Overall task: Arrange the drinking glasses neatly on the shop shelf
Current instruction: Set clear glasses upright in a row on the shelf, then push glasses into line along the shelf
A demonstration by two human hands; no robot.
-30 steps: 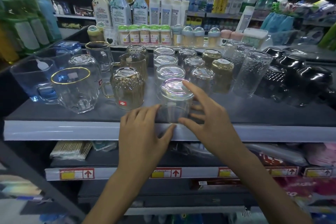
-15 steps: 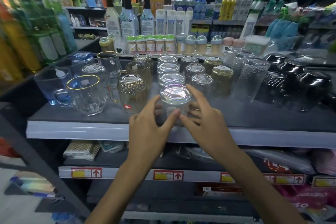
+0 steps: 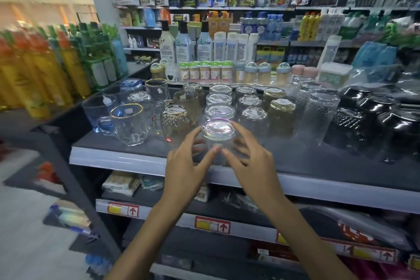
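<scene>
An upturned iridescent drinking glass stands near the front edge of the dark shop shelf. My left hand curls round its left side and my right hand round its right side, thumbs nearly meeting in front of it. Behind it runs a row of matching upturned glasses. More clear glasses and amber ones stand in rows to the right. An amber cut-pattern mug sits just left of the held glass.
Gold-rimmed clear mugs and a blue mug occupy the shelf's left. Tall textured tumblers and black bowls stand to the right. Small jars and bottles line the back. Lower shelves with packaged goods lie beneath.
Both hands have closed in from hovering beside the front glass to cupping it on both sides. The camera view has drifted left and down.
</scene>
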